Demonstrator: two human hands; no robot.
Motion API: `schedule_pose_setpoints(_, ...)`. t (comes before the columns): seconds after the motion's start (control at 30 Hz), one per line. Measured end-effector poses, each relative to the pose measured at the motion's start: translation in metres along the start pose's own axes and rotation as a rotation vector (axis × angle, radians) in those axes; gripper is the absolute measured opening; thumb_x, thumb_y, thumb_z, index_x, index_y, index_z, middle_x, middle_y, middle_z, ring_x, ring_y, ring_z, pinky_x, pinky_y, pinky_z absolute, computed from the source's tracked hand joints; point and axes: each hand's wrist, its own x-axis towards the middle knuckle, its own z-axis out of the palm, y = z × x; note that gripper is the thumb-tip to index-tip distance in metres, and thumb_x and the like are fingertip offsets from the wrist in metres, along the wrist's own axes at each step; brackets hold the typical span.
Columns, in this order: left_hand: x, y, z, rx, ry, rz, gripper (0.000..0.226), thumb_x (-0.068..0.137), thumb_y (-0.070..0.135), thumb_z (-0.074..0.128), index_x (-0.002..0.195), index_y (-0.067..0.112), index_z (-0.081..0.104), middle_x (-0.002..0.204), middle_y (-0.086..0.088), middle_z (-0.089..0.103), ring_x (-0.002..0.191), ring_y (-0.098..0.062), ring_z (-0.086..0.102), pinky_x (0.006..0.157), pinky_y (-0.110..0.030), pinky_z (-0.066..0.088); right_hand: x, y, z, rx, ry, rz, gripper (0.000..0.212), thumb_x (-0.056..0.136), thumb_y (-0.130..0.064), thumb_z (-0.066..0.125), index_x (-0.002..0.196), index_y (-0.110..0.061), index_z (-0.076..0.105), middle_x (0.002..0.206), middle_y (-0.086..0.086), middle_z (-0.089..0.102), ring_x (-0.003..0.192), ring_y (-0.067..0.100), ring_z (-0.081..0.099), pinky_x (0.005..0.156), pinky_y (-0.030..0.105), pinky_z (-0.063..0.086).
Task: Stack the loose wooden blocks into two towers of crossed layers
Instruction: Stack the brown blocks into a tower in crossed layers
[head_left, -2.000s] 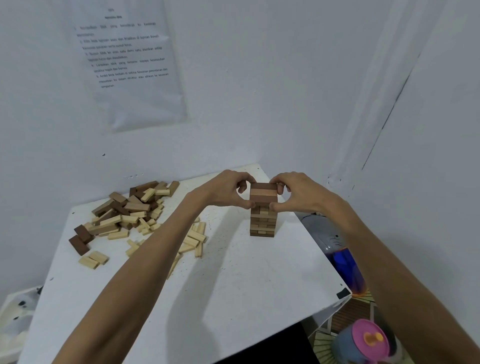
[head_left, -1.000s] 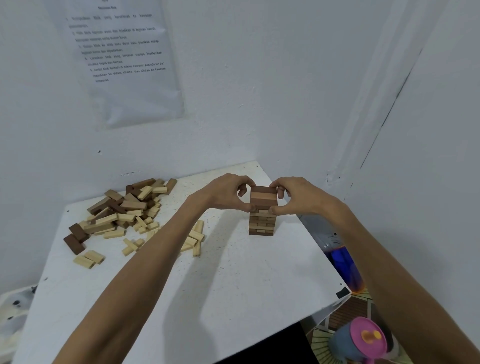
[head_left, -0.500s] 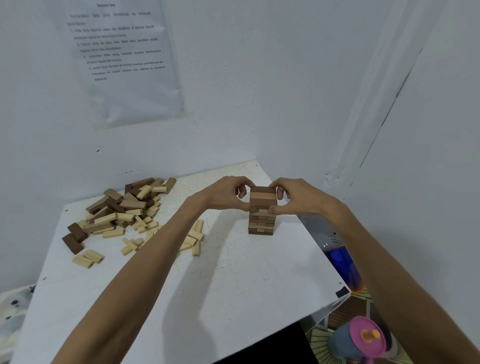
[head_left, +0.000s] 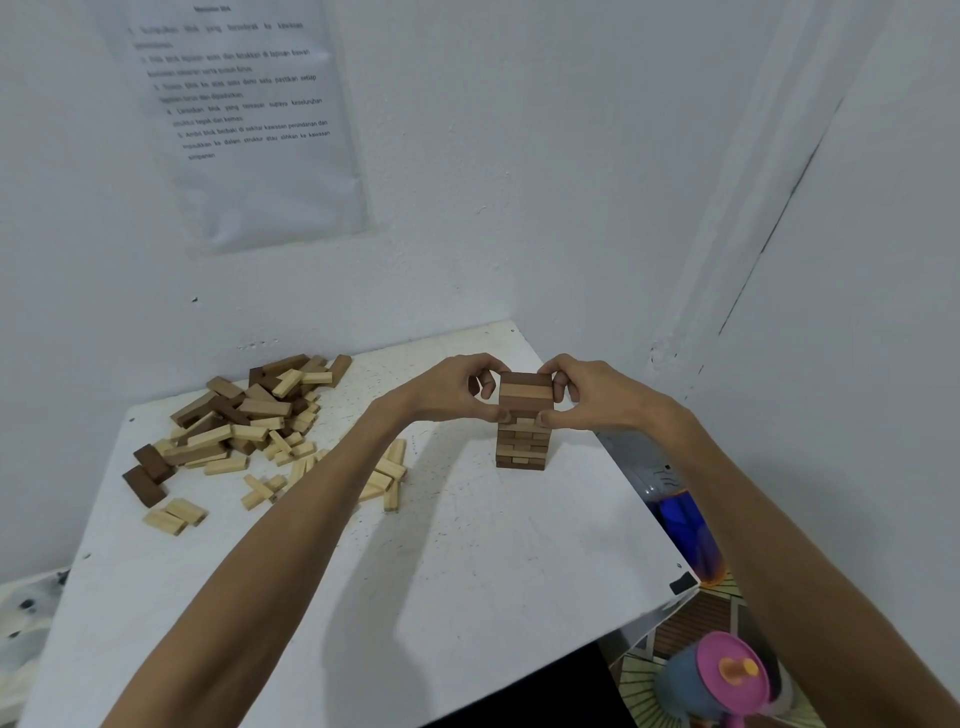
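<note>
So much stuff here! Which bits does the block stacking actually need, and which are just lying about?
Part of the job:
- wooden tower, gripped at its top layers by the left hand and right hand
- pile of loose blocks
- white table they sit on

Just lying about:
- printed sheet on the wall
- pink-lidded container on the floor
- blue object beside the table

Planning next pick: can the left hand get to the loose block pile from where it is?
Probably yes. The left hand is pinching the tower top, but bare table lies between it and the block pile on its own side; it must let go first.
</note>
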Motion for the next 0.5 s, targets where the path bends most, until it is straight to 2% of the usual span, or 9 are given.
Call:
schedule_pose_setpoints(0.17, -0.002, 0.001, 0.000, -0.005, -0.007, -0.001, 0.057, 0.076, 0.037, 0.087, 0.125, 0.033, 0.058, 0.085, 0.015, 0.058, 0.077, -0.010, 0.049, 0.075, -0.029, 0.044, -0.001, -0.001, 0.001, -0.006, -0.012, 0.006, 0.063, 0.085, -0.042, 0.076, 0.137, -0.023, 0.046, 0.099, -0.013, 0.056, 0.088, 0.012, 0.055, 0.081, 0.031, 0.049)
schedule_pose_setpoints(0.27, -0.005, 0.000, 0.001, -0.005, -0.015, -0.010, 0.073, 0.069, 0.048, 0.087, 0.132, 0.034, 0.054, 0.088, 0.013, 0.059, 0.079, -0.009, 0.051, 0.076, -0.028, 0.044, -0.002, -0.001, 0.000, -0.013, -0.021, 0.015, 0.077, 0.085, -0.045, 0.076, 0.147, -0.022, 0.037, 0.101, -0.014, 0.055, 0.090, 0.009, 0.054, 0.081, 0.028, 0.045)
schedule_pose_setpoints(0.37, -0.010, 0.000, 0.001, -0.009, -0.018, -0.034, 0.087, 0.071, 0.045, 0.090, 0.145, 0.031, 0.045, 0.089, 0.014, 0.058, 0.080, -0.009, 0.050, 0.077, -0.025, 0.042, -0.002, 0.000, -0.004, -0.036, -0.019, 0.024, 0.092, 0.082, -0.053, 0.077, 0.154, -0.023, 0.027, 0.102, -0.012, 0.055, 0.090, 0.006, 0.052, 0.081, 0.027, 0.041)
schedule_pose_setpoints(0.5, -0.020, 0.003, -0.005, 0.011, -0.003, -0.042, 0.092, 0.071, 0.048, 0.089, 0.148, 0.030, 0.042, 0.090, 0.013, 0.058, 0.079, -0.009, 0.050, 0.078, -0.024, 0.043, -0.007, -0.005, -0.009, -0.093, 0.062, 0.000, 0.092, 0.080, -0.062, 0.075, 0.153, -0.028, 0.032, 0.104, -0.009, 0.055, 0.088, 0.006, 0.051, 0.078, 0.028, 0.041)
